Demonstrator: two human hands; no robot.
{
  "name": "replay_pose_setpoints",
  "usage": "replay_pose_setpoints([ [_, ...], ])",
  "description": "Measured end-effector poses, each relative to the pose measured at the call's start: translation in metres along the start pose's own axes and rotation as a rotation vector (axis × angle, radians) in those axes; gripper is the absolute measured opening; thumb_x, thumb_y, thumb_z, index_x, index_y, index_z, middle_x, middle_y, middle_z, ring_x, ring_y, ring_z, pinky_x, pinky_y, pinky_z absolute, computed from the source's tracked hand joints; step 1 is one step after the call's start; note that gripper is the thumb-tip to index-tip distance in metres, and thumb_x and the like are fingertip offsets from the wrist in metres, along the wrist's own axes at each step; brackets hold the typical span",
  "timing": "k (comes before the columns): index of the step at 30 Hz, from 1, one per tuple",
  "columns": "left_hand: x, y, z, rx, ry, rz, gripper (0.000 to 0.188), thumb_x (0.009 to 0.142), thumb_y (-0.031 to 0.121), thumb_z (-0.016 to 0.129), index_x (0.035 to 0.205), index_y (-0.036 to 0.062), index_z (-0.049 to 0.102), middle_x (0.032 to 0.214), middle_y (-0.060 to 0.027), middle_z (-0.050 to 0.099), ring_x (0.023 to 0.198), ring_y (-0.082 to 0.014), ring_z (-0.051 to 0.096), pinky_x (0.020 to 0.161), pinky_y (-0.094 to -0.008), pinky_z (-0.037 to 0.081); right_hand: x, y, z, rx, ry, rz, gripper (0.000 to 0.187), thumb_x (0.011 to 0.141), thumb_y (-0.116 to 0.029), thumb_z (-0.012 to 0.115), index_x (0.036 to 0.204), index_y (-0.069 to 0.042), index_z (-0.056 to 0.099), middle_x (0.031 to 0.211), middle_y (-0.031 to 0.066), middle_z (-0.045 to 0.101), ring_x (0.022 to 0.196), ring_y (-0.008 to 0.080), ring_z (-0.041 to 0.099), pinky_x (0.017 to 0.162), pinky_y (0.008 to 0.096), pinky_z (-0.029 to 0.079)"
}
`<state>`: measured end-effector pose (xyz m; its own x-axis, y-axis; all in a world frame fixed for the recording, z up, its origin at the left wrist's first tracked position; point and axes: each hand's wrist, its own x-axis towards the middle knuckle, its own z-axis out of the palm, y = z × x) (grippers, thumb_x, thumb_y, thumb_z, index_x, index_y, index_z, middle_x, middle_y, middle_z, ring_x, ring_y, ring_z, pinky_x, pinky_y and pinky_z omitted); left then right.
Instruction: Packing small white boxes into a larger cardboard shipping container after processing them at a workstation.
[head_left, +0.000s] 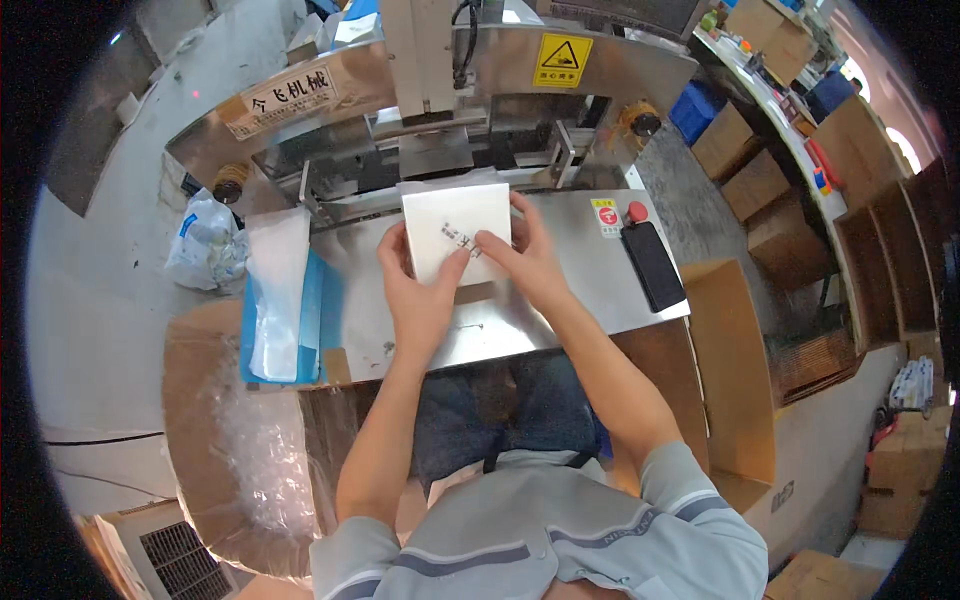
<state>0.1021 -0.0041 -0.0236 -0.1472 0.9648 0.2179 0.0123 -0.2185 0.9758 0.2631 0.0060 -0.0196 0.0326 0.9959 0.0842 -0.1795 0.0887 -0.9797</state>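
"Gripping what?"

"Clasped between left hand (424, 288) and right hand (528, 257), reaching slightly forward of both: a white square package (440, 208), over the worktop (590, 275)."

"Nearer to which?"

"About equally near both; roughly square, with no clear long axis."

"And around?"

"At left, a blue bin (328, 312) of clear bags (277, 285); at right, a black phone (652, 265); just beyond, blocking forward, the machine (418, 60)."

Panel (650, 78) bears warning sign (563, 60), lettered plate (284, 101); tabletop (590, 285), red sticker (606, 218); white box (430, 205), black print (453, 235).
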Motion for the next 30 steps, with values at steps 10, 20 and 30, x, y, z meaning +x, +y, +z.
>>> replay_pose_setpoints([
  [10,-0.021,0.028,0.005,-0.099,-0.115,0.048,0.067,0.083,0.002,0.075,0.139,-0.0041,0.038,0.134,-0.0181,0.053,0.124,-0.0238,0.055,0.106,-0.0358,0.044,-0.028,-0.019,-0.017,0.002,0.054,-0.093,0.093,0.080,-0.018,0.085,0.151,0.004,0.030,0.134,0.0174,0.053,0.121,0.0245,0.056,0.101,0.0374,0.049],
  [20,-0.018,0.005,-0.002,-0.225,-0.391,-0.048,0.065,0.085,-0.003,0.055,0.146,-0.0045,0.032,0.142,-0.0167,0.050,0.133,-0.0263,0.050,0.112,-0.0366,0.038,-0.035,-0.002,-0.043,0.005,0.115,-0.020,0.091,0.079,-0.016,0.085,0.150,0.004,0.031,0.134,0.0206,0.056,0.121,0.0256,0.058,0.102,0.0369,0.048],
  [30,0.085,-0.084,0.007,0.913,-0.419,0.261,0.058,0.093,0.035,0.063,0.141,0.0040,0.054,0.143,-0.0306,0.050,0.137,-0.0444,0.043,0.114,-0.0481,0.036,-0.097,-0.002,-0.125,-0.025,0.323,0.029,0.087,0.079,-0.010,0.083,0.149,0.002,0.033,0.131,0.0209,0.059,0.115,0.0258,0.062,0.096,0.0369,0.052],
])
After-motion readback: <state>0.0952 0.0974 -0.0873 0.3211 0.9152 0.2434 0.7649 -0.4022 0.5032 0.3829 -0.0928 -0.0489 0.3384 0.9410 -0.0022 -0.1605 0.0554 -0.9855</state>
